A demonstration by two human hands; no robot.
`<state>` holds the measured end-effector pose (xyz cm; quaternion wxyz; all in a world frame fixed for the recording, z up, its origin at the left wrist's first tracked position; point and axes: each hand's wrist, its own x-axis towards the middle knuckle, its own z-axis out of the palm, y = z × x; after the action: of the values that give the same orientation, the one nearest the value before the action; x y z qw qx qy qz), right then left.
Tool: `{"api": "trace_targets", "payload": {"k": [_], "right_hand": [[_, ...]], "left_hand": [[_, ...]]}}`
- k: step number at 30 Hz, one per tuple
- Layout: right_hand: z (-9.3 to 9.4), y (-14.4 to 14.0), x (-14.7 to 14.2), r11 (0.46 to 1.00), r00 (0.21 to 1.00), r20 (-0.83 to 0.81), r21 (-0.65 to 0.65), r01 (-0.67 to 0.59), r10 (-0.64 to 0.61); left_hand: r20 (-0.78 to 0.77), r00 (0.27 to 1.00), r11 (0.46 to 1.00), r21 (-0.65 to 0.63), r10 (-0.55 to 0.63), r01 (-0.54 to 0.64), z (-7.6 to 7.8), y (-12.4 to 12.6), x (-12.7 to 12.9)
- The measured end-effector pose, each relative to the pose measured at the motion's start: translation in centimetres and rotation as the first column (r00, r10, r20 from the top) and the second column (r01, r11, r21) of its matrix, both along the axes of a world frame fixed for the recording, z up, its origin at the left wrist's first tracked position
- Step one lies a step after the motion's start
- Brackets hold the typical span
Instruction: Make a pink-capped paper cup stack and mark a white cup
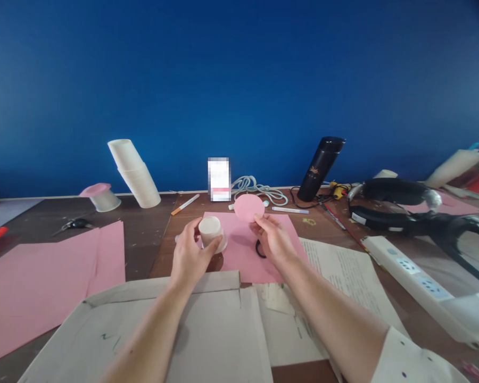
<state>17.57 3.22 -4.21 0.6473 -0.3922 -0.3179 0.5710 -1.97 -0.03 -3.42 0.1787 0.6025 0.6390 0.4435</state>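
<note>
My left hand (189,255) grips a small white paper cup (211,232), held upside down just above a pink paper sheet (239,255) on the table. My right hand (272,238) pinches a round pink paper disc (249,207) by its lower edge, holding it up a little to the right of the cup. A small black ring (259,249) lies on the pink sheet under my right hand.
A leaning stack of white cups (134,173) and an upturned cup topped with a pink disc (99,196) stand at the back left. Scissors (74,224), large pink sheets (43,276), a marker (184,205), a black flask (321,167), cables, a headset (407,210), a power strip (427,284) and cardboard (163,330) surround me.
</note>
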Motion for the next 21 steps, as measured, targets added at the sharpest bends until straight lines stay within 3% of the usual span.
{"api": "trace_targets", "payload": {"k": [4,21], "right_hand": [[0.4,-0.5,-0.4,0.997,0.996,-0.051,0.04,-0.068,0.07],[1.6,-1.8,-1.1,0.971,0.962,-0.146,-0.034,-0.239,0.231]], "left_hand": [[-0.017,0.999,0.999,-0.03,-0.034,0.033,-0.4,0.2,0.6],[-0.051,0.995,0.994,-0.077,-0.082,0.078,-1.3,0.5,1.2]]}}
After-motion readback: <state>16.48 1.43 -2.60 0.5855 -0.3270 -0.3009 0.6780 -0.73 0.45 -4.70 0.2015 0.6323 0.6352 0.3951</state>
